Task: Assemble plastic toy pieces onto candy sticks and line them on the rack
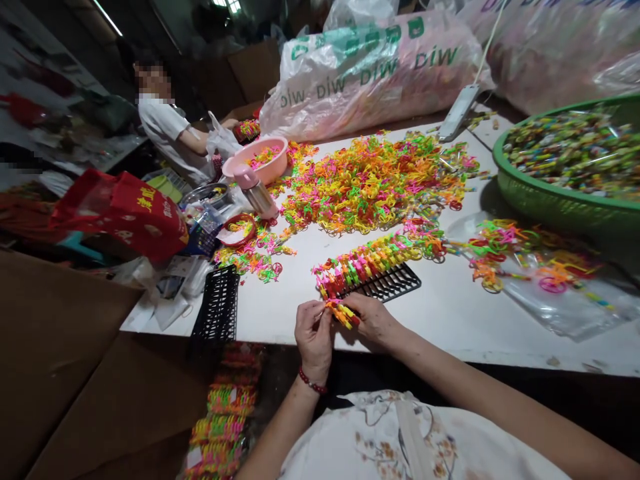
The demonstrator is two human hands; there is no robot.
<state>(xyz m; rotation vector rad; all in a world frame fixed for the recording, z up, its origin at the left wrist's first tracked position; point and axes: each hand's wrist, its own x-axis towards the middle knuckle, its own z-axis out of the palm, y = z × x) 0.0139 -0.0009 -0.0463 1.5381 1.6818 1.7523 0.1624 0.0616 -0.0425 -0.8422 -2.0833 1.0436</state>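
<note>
My left hand [316, 328], with a red bead bracelet at the wrist, pinches one end of a few small plastic toy pieces [345, 315] in yellow, orange and pink. The fingers of my right hand [369, 319] close on the other side of the same pieces. Just beyond my hands lies a black slotted rack [395, 285], partly covered by a long row of colourful plastic pieces [367, 261]. Behind it spreads a big heap of loose bright plastic pieces [370, 190]. The exact shape of the held pieces is too small to make out.
A green basket [565, 190] of small wrapped items stands at right, beside clear plastic bags [560, 307]. Black racks [216, 303], a tumbler [255, 193], a pink basin [275, 167] and a red bag [135, 210] are at left. Large plastic sacks [370, 80] line the back. A co-worker [173, 133] is beyond.
</note>
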